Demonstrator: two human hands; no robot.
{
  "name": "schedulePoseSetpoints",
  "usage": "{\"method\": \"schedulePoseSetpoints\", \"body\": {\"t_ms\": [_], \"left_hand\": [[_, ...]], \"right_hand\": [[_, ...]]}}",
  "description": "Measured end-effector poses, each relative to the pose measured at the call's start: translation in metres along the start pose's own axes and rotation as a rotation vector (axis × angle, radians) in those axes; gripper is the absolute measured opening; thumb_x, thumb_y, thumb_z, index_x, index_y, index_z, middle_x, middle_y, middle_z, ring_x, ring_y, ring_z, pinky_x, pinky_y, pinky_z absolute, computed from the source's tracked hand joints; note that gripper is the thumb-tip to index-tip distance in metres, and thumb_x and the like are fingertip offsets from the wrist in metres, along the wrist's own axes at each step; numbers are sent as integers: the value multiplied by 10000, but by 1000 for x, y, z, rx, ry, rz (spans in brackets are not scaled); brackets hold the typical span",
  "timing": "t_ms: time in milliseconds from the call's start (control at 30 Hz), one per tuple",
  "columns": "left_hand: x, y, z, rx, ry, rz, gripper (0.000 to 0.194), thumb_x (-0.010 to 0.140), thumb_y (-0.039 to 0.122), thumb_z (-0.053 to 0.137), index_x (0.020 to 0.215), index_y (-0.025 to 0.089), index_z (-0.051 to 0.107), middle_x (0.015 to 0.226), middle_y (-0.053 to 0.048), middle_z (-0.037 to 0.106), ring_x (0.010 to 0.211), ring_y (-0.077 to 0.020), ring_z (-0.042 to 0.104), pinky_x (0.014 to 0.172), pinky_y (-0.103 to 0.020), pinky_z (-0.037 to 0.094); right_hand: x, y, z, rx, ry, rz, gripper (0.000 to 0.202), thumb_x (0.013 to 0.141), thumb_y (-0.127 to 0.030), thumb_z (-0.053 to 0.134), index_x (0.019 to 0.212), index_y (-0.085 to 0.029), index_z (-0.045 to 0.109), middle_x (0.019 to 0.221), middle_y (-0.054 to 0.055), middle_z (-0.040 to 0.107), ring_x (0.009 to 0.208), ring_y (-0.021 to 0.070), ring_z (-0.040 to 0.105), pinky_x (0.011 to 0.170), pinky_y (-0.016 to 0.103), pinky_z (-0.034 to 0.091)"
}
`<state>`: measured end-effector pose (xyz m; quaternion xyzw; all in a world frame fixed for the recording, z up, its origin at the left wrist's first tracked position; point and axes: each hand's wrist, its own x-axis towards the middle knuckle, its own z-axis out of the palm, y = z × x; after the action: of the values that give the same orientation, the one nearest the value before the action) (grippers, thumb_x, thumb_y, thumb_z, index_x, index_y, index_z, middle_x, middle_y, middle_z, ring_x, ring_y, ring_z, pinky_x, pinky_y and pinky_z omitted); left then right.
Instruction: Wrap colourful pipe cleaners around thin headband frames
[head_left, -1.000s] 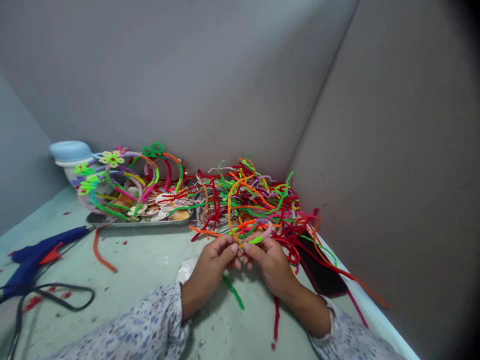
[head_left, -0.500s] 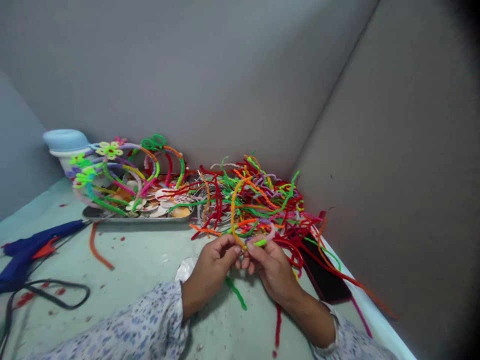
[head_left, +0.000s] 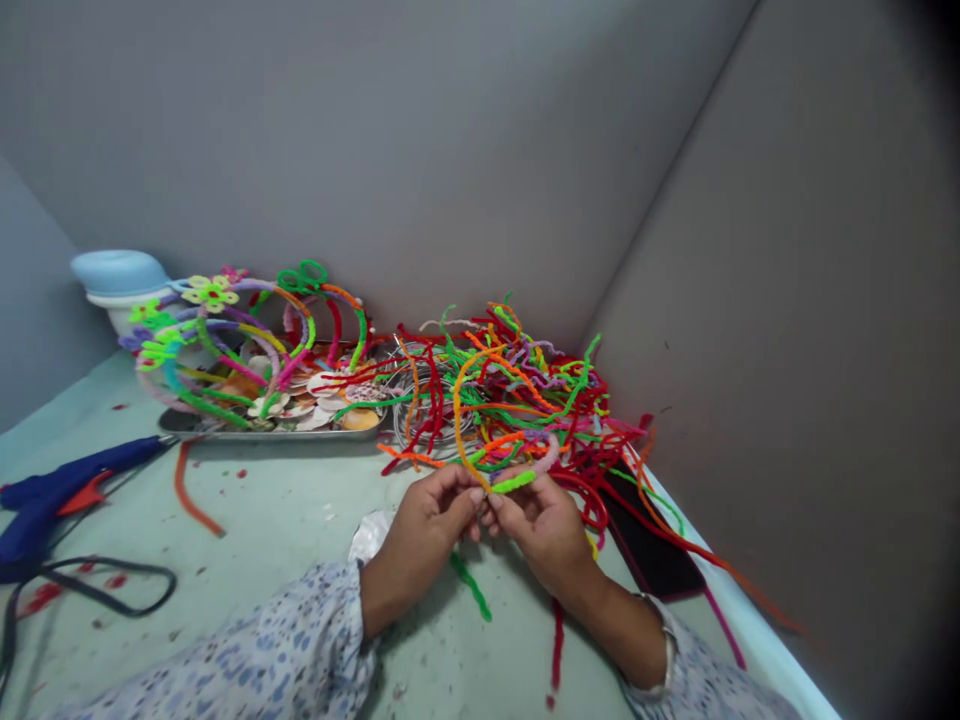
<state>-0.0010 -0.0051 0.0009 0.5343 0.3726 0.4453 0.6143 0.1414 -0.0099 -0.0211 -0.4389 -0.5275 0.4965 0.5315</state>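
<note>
The fingers of left hand [head_left: 427, 520] and right hand [head_left: 553, 530] are closed tightly together, pinching the yellow strand [head_left: 458, 400] and the multicoloured strand [head_left: 516, 482], probably to keep their meeting ends steady. From the fingertips, the yellow one points away from the body, its long axis curved, the tip bending right. Beyond lies the pile [head_left: 517, 380].

- Dim, cool, diffuse light reaches my tabletop [head_left: 277, 530]; I cannot see its source.
- The rear wall [head_left: 360, 150] catches a faint sheen high up; the right wall [head_left: 795, 300] is darker.
- Soft shadows lie under my left sleeve [head_left: 300, 620] and along the metal tray [head_left: 352, 435].
- Around my left hand [head_left: 424, 530], right hand [head_left: 555, 535] and yellow-orange pipe cleaner [head_left: 459, 410], fine detail looks slightly smeared.
- Black vignetting darkens the right edge.
</note>
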Motion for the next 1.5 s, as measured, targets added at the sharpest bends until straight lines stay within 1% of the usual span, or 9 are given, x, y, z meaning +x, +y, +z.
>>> {"method": "schedulePoseSetpoints", "body": {"t_ms": [100, 233, 367, 500, 733, 900, 1067, 1367, 1500], "left_hand": [[0, 0, 0, -9, 3, -1, 99, 819, 214, 533, 770, 131, 553, 643, 19, 575, 531, -72, 495, 514, -185, 388], [0, 2, 0, 25, -11, 27, 107, 825, 215, 530, 784, 126, 573, 663, 5, 590, 568, -83, 511, 537, -193, 396], [-1, 4, 1, 40, 4, 33, 103, 816, 218, 545, 772, 129, 569, 657, 4, 589, 579, -89, 515, 549, -200, 399], [-1, 5, 1, 26, 8, 13, 95, 810, 217, 547, 763, 136, 562, 631, 13, 582, 559, -90, 521, 533, -199, 396], [-1, 4, 1, 21, 17, 30, 69, 800, 204, 552, 794, 138, 571, 663, 5, 604, 581, -101, 540, 551, -211, 420], [-1, 8, 3, 33, 22, 17, 59, 794, 186, 548, 768, 138, 572, 647, 8, 601, 558, -92, 531, 533, -202, 414], [-2, 5, 3, 56, 49, 45, 51, 789, 177, 557, 786, 143, 594, 649, 17, 598, 557, -87, 532, 531, -196, 419], [-2, -1, 3, 49, 88, 74, 59, 782, 195, 592, 745, 152, 609, 655, 13, 621, 581, -102, 563, 577, -220, 461], [-2, -2, 2, 63, 98, 117, 46, 784, 181, 593, 799, 158, 629, 677, 12, 635, 588, -103, 569, 580, -223, 466]], "right_hand": [[-1, -2, 3, 3, 39, 20, 162, 737, -269, 657, 809, -170, 552, 636, -2, 646, 518, 119, 605, 499, 234, 501], [1, -9, 4, 44, 41, 35, 168, 727, -274, 667, 778, -161, 554, 618, -6, 640, 508, 109, 592, 497, 226, 499], [2, -12, 1, 98, -43, 81, 178, 738, -282, 659, 816, -158, 558, 637, -3, 644, 532, 118, 610, 504, 229, 506], [2, -11, -2, 166, -101, 66, 233, 732, -258, 667, 914, -179, 546, 678, -15, 651, 562, 123, 624, 519, 232, 513], [2, -10, 1, 157, -38, 55, 181, 728, -271, 668, 831, -171, 558, 641, -19, 636, 527, 107, 606, 497, 214, 499], [1, -7, 0, 144, -23, 45, 216, 716, -277, 677, 861, -179, 551, 684, -16, 642, 527, 108, 609, 508, 227, 508], [-1, -5, 2, 86, 11, 18, 182, 732, -269, 656, 846, -182, 543, 658, -8, 643, 531, 122, 606, 509, 241, 504], [-1, -12, 6, 107, 28, 26, 173, 715, -285, 647, 808, -197, 531, 604, -22, 623, 511, 130, 593, 505, 260, 504], [-1, -14, 7, 149, 25, 24, 174, 711, -280, 647, 811, -200, 530, 625, -20, 625, 516, 126, 590, 501, 257, 498]]}}
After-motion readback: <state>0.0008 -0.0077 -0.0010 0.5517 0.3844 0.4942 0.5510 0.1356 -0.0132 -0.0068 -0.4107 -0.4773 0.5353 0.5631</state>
